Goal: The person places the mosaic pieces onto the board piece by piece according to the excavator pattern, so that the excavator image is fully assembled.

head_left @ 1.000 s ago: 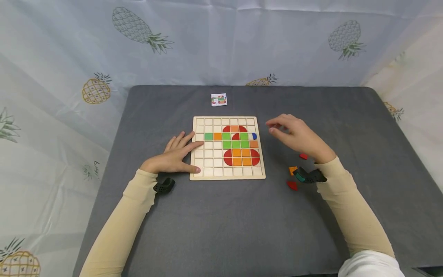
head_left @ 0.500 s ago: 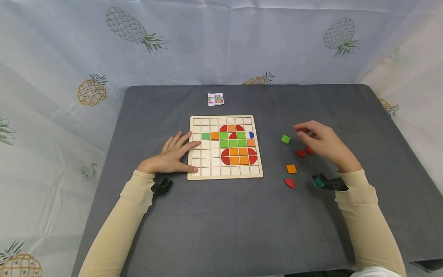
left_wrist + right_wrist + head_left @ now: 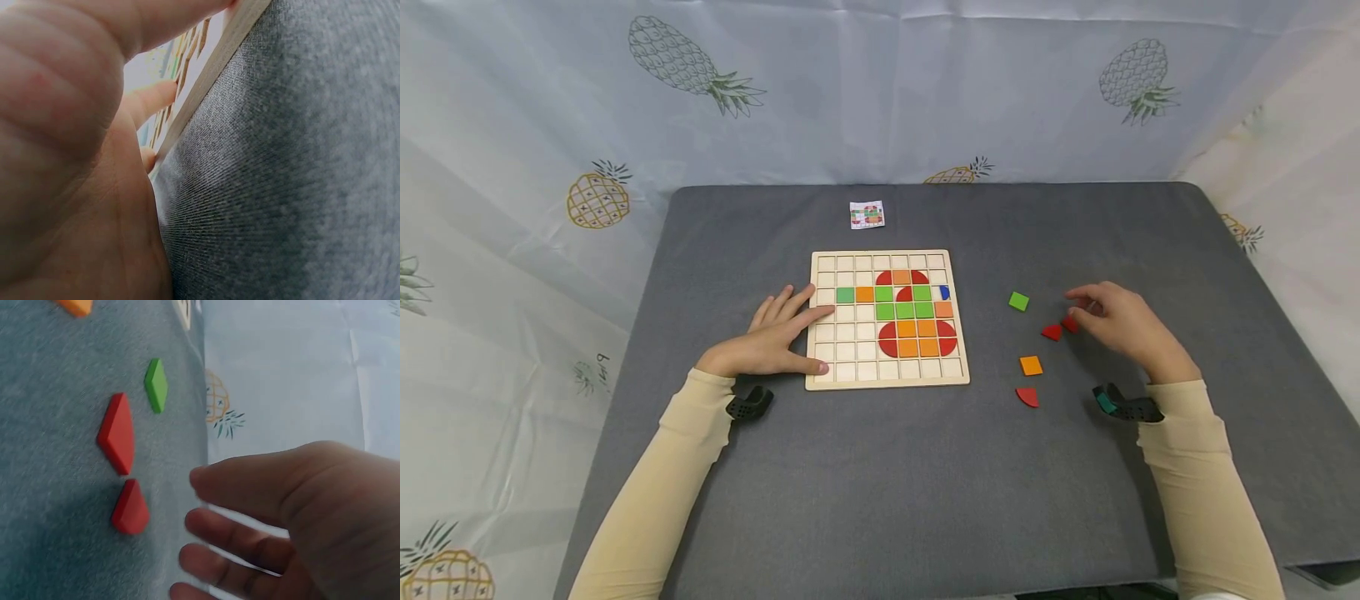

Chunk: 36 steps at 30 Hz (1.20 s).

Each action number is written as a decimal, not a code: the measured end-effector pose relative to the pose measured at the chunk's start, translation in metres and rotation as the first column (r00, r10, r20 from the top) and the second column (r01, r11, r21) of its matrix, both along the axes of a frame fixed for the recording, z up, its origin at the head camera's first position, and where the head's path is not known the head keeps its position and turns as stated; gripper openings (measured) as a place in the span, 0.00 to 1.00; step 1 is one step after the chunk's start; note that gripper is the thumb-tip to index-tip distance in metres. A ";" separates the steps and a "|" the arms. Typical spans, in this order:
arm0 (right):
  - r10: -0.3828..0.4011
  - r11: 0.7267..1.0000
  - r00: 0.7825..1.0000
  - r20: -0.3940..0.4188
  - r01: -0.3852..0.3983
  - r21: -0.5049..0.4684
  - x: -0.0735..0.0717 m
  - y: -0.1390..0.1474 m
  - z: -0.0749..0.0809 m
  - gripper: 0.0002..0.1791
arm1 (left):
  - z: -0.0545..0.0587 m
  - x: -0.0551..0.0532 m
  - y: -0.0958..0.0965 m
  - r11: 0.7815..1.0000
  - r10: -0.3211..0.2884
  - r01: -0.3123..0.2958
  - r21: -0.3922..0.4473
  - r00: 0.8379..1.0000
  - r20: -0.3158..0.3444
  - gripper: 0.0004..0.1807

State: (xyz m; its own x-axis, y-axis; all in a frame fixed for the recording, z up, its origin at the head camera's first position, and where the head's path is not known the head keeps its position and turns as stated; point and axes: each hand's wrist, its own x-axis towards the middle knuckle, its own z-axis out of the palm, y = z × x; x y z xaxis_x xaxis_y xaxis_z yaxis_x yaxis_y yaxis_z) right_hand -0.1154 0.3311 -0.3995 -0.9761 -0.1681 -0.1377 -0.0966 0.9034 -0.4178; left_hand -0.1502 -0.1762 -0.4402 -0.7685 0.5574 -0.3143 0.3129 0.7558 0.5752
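My left hand (image 3: 771, 342) rests with spread fingers on the left edge of a wooden grid board (image 3: 847, 352). Its thumb and index finger lie over the rim. Flat red, green, orange and blue pieces fill part of the grid. My right hand (image 3: 1123, 325) hovers just right of two red quarter-round pieces (image 3: 1052, 332), its fingertips right by the farther one (image 3: 131, 509). In the right wrist view thumb and fingers are apart and hold nothing. A green square tile (image 3: 1018, 302) lies to the left of that hand.
An orange square tile (image 3: 1031, 366) and another red quarter-round piece (image 3: 1027, 397) lie right of the board. Behind the board is a small printed card (image 3: 867, 215) with a coloured pattern. Pineapple-print curtains (image 3: 850, 100) hang around the grey-covered table (image 3: 850, 483).
My right hand has moved right, from beside the board's right edge to the red pieces, uncovering the loose pieces. The left hand stays on the board. The head view has shifted slightly.
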 end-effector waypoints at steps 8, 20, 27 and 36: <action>-0.016 0.997 0.996 0.092 0.009 0.075 0.000 0.005 -0.006 0.25 | 0.000 0.000 0.000 1.000 -0.001 0.001 0.006 1.000 -0.001 0.54; 0.030 0.995 0.998 0.054 -0.035 0.097 -0.003 0.001 -0.016 0.21 | 0.000 0.000 -0.001 0.999 -0.001 0.001 0.039 1.000 -0.010 0.46; 0.034 0.999 0.999 0.028 -0.034 0.003 -0.004 -0.001 -0.018 0.16 | -0.001 -0.001 -0.001 0.999 0.011 -0.010 0.032 1.000 -0.014 0.49; -0.023 0.993 0.999 0.031 0.027 -0.112 -0.016 -0.004 -0.006 0.09 | -0.002 -0.001 -0.001 0.999 0.014 -0.013 0.048 1.000 -0.011 0.49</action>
State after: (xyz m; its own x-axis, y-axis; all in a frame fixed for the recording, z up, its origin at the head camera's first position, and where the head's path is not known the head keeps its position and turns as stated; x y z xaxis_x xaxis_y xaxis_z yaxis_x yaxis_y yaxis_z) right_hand -0.1311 0.3272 -0.4051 -0.9760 -0.1596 -0.1482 -0.0606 0.8526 -0.5190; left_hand -0.1517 -0.1768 -0.4421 -0.7795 0.5608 -0.2789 0.3095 0.7320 0.6070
